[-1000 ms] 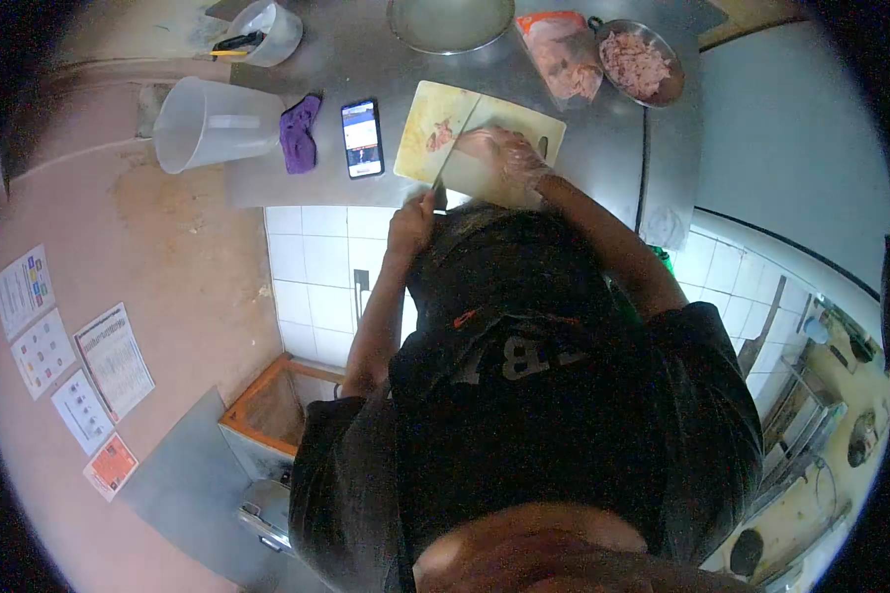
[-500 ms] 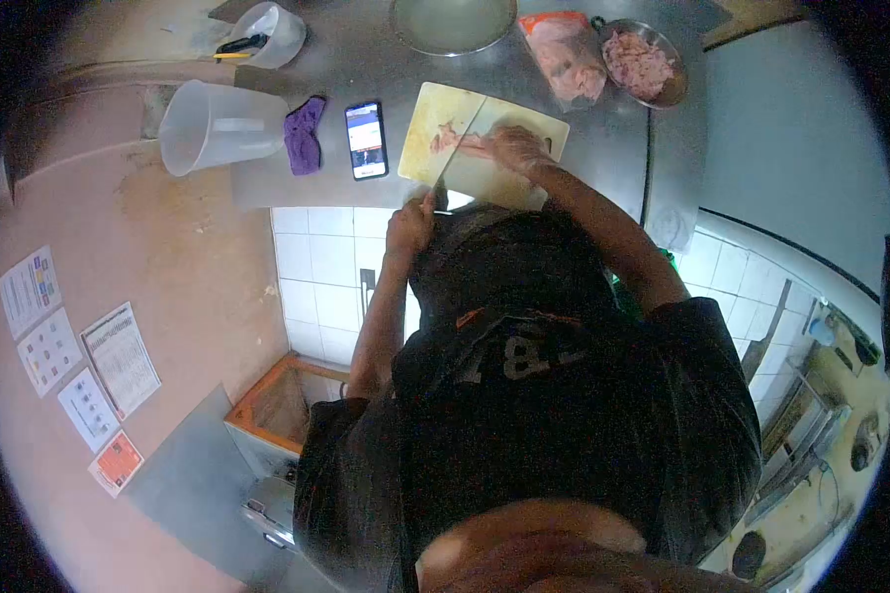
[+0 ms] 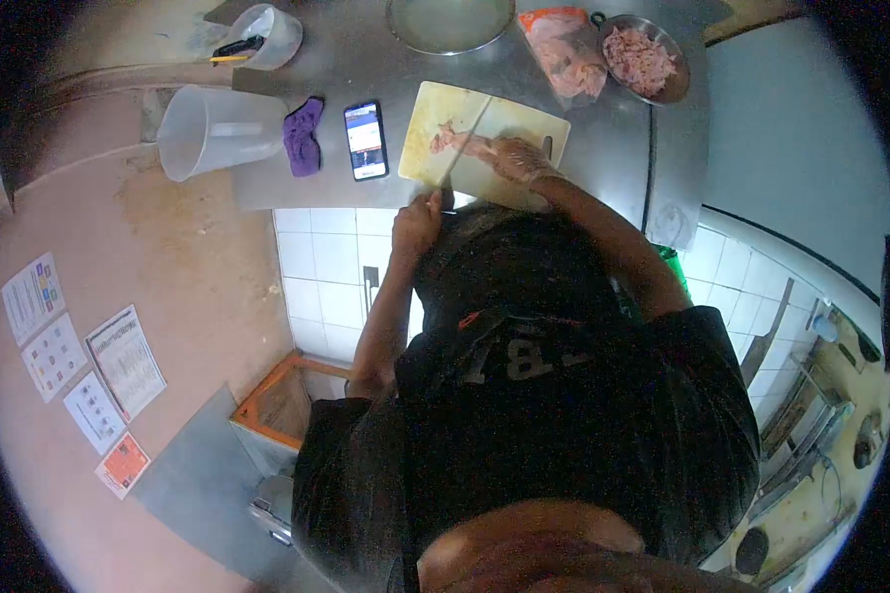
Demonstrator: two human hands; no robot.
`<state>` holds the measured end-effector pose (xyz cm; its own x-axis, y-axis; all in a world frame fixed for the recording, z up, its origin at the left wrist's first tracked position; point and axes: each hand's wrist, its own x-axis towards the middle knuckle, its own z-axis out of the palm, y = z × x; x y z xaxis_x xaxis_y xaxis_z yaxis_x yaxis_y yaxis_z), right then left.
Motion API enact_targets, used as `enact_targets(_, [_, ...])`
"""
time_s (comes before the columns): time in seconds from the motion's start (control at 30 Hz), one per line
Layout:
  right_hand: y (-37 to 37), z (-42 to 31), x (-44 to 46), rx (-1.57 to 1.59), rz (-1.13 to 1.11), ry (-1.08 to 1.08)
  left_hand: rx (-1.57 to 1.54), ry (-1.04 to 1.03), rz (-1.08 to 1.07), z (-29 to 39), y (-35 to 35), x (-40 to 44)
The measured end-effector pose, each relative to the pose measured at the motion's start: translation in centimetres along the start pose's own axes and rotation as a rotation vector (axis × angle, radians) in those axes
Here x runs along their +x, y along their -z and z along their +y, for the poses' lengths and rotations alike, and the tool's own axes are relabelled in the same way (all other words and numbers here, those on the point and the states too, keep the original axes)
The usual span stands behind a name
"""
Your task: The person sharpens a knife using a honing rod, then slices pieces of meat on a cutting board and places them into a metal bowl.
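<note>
My left hand (image 3: 418, 221) is closed around the handle of a knife (image 3: 468, 136) at the near edge of the cutting board (image 3: 524, 115). The blade slants up and away across the raw meat. My right hand (image 3: 517, 159), in what looks like a clear glove, presses on the piece of raw meat (image 3: 477, 147) just right of the blade; its fingertips are partly hidden. Small cut bits of meat (image 3: 443, 138) lie left of the blade on the board.
On the steel counter left of the board are a phone (image 3: 366, 141), a purple cloth (image 3: 304, 138), a plastic jug (image 3: 208, 133) and a tub (image 3: 272, 38). Beyond the board sit a round bowl (image 3: 450, 47), a bag of raw meat (image 3: 564, 59) and a pan of cut meat (image 3: 653, 87).
My left hand and the knife have shifted slightly to the right, the blade now close to my right hand. My right hand stays on the meat, turned a little.
</note>
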<state>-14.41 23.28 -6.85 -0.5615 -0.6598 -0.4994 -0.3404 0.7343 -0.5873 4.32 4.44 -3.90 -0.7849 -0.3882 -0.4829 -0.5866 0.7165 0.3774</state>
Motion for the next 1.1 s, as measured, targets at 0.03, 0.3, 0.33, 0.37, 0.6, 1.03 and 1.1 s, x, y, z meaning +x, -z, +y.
enact_targets(0.03, [-0.9, 0.5, 0.2, 0.005, 0.049, 0.006, 0.028, -0.122, 0.055, -0.5, -0.7, 0.0])
enact_targets(0.3, [-0.3, -2.8, -3.6, -0.369, -0.175, 0.303, 0.122, -0.406, 0.215, 8.1, -1.5, 8.1])
enact_targets(0.33, [-2.5, -0.9, -3.5, -0.177, -0.164, 0.393, 0.036, -0.407, 0.299, 7.9, -2.2, 8.5])
enact_targets(0.37, [-6.7, 3.5, -1.3, -0.352, -0.054, 0.502, -0.049, -0.415, 0.383, 7.7, -2.8, 8.9])
enact_targets(0.6, [3.3, -0.5, -5.6, -0.070, -0.139, 0.263, 0.217, -0.343, 0.036, 0.2, -3.3, 5.6])
enact_targets(1.03, [0.3, 2.0, 2.4, 0.249, -0.023, 0.443, -0.124, -0.143, 0.122, 2.3, 2.1, 0.8])
enact_targets(1.1, [0.5, 1.6, 2.0, -0.107, 0.101, 0.414, -0.132, -0.139, 0.079, 1.6, 1.0, 0.5])
